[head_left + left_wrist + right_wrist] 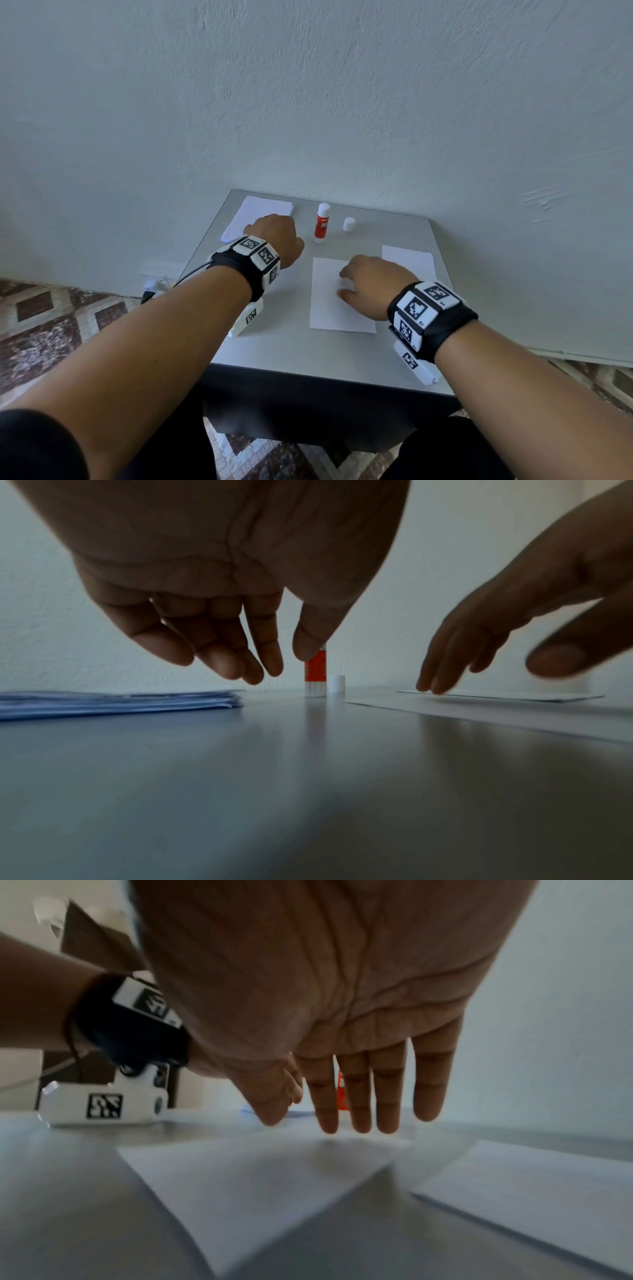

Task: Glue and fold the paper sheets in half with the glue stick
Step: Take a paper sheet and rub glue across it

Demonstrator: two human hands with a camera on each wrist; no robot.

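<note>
White paper sheet [337,301], near the glue stick [322,222], lies flat under the right hand [373,284], whose straight fingers steady it; left hand [274,240] hovers beside the stick, relaxed, empty.

bare forearms; black wristbands [442,329] carrying white blocks with black square-code markers; thin black cable [191,274] off left band; black sleeve [37,448] at left upper arm.

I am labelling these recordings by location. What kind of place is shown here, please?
Probably a room in a home, set up as a small craft spot. A small grey table stands against a plain textured wall, and the floor has patterned tiles. On the table are paper sheets and a glue stick.
</note>
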